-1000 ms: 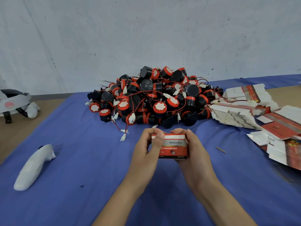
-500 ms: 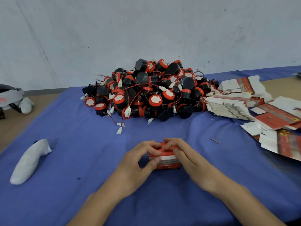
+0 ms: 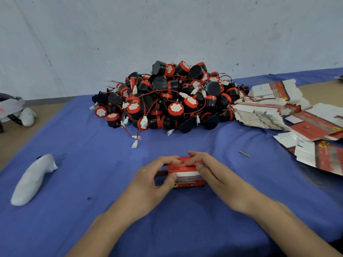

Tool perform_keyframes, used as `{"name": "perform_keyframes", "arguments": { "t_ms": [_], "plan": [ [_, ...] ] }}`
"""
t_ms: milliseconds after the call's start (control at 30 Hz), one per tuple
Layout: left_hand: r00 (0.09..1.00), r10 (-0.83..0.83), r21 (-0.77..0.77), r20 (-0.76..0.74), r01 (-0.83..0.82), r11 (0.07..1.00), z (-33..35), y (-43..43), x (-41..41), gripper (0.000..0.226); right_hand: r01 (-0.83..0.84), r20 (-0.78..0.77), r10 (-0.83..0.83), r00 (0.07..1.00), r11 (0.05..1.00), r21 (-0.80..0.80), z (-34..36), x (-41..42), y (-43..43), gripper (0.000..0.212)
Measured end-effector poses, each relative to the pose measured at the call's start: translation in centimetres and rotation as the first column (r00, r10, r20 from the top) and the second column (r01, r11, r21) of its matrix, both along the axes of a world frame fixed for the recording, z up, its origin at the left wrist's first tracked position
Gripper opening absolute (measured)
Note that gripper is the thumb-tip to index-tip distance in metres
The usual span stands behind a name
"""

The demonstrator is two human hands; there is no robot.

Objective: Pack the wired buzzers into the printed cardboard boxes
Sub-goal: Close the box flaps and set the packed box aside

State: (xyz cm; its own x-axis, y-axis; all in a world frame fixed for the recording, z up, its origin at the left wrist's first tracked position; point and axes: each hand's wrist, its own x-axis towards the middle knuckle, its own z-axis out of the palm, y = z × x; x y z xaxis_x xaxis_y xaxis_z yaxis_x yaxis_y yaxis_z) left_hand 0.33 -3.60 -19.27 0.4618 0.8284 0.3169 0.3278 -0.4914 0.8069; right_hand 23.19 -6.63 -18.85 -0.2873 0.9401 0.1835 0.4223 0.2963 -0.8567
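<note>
Box in hand: one red printed box [image 3: 186, 172], assembled, set on the blue cloth [image 3: 92, 182] near centre, well apart from the pile.
Box axis: long axis runs left-right; a red-and-white printed side is turned toward the camera, the top face is turned up. Print too small to be read.
Left hand [image 3: 152, 179]: wrapped on the box's left end, fingers curled over the top edge, thumb pressed on the near face.
Right hand [image 3: 215, 175]: clamped on the box's right end, fingertips laid on the top face, thumb on the near side.
Hands count: two, both on the same box, fingertips almost met over the top.
Buzzers: one heap of black-and-red buzzers [image 3: 170, 97] at far centre, against the wall; several dozen, exact count cannot be told. Red wires and white plugs are tangled through it; a few plugs are trailed onto the cloth at the near-left edge.
Flat boxes: loose stack of flat unfolded cartons [image 3: 289, 115] at far right, touching the heap's right edge; many, not countable.
White controller [image 3: 31, 179]: one, laid near left on the cloth, long axis tilted near-left to far-right.
Headset [image 3: 13, 110]: one, far left, off the cloth, partly cut by the frame.
Small strip [image 3: 244, 154]: one thin dark sliver, right of the hands.
</note>
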Motion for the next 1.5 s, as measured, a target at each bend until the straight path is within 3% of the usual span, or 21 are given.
{"name": "perform_keyframes", "arguments": {
  "t_ms": [67,133,233,333,367,533,633,800,933,1033,1133,1333,1433,1500],
  "plan": [
    [0.993,0.000,0.038,-0.114,0.004,0.999,0.6,0.4,-0.3,0.023,0.013,0.222,-0.035,0.974,0.995,0.102,0.6,0.5,0.0,0.028],
    [0.976,0.004,0.075,-0.218,0.013,0.997,1.1,0.8,-0.5,0.019,0.002,0.442,-0.106,0.891,0.973,0.229,1.3,0.6,0.0,0.046],
    [0.963,0.009,0.097,-0.270,0.018,0.995,1.4,1.0,-0.5,0.016,-0.100,0.522,-0.231,0.821,0.842,0.531,2.4,0.3,-0.3,0.043],
    [0.959,-0.001,0.096,-0.284,0.029,0.995,1.7,1.2,-0.6,0.013,-0.182,0.608,-0.289,0.739,0.784,0.594,2.7,0.2,-0.5,0.021],
    [0.956,-0.008,0.089,-0.292,0.035,0.995,1.7,1.2,-0.7,0.012,-0.179,0.620,-0.293,0.728,0.792,0.583,2.7,0.2,-0.6,0.029],
    [0.958,-0.023,0.084,-0.285,0.049,0.995,1.7,1.3,-0.7,0.013,-0.218,0.601,-0.360,0.714,0.701,0.679,2.1,-0.2,-1.1,0.052],
    [0.961,-0.014,0.125,-0.275,0.050,0.991,1.4,1.2,-0.6,0.016,-0.165,0.598,-0.401,0.694,0.720,0.674,1.4,-0.9,-1.7,0.054],
    [0.980,-0.004,0.209,-0.198,0.046,0.977,0.7,0.8,-0.7,0.021,0.008,0.448,-0.531,0.719,0.651,0.759,1.0,-3.2,-2.5,0.011],
    [0.982,-0.002,0.260,-0.191,0.052,0.964,0.1,0.9,-0.7,0.024,0.058,0.476,-0.494,0.728,0.736,0.675,1.1,-3.5,-2.9,0.015],
    [0.978,-0.001,0.262,-0.210,0.057,0.963,0.0,0.8,-0.7,0.031,0.096,0.552,-0.378,0.743,0.876,0.472,0.5,-3.1,-2.2,0.007],
    [0.980,-0.018,0.237,-0.200,0.066,0.969,-0.1,0.7,-0.8,0.034,0.088,0.580,-0.306,0.755,0.924,0.372,0.0,-2.6,-1.7,0.015],
    [0.993,-0.062,0.143,-0.105,0.076,0.987,0.0,0.0,-0.9,0.047,0.169,0.318,-0.281,0.906,0.926,0.337,-1.1,-4.1,-2.4,0.021],
    [0.996,-0.019,0.095,-0.087,0.027,0.995,0.3,-0.3,-0.7,0.048,0.174,0.188,-0.289,0.939,0.868,0.465,-1.6,-4.6,-2.0,0.024],
    [0.998,0.042,0.008,-0.055,-0.042,0.999,0.3,-0.3,-0.6,0.037,0.174,0.140,-0.272,0.952,0.859,0.481,-1.8,-4.7,-1.8,0.025]
  ]
}}
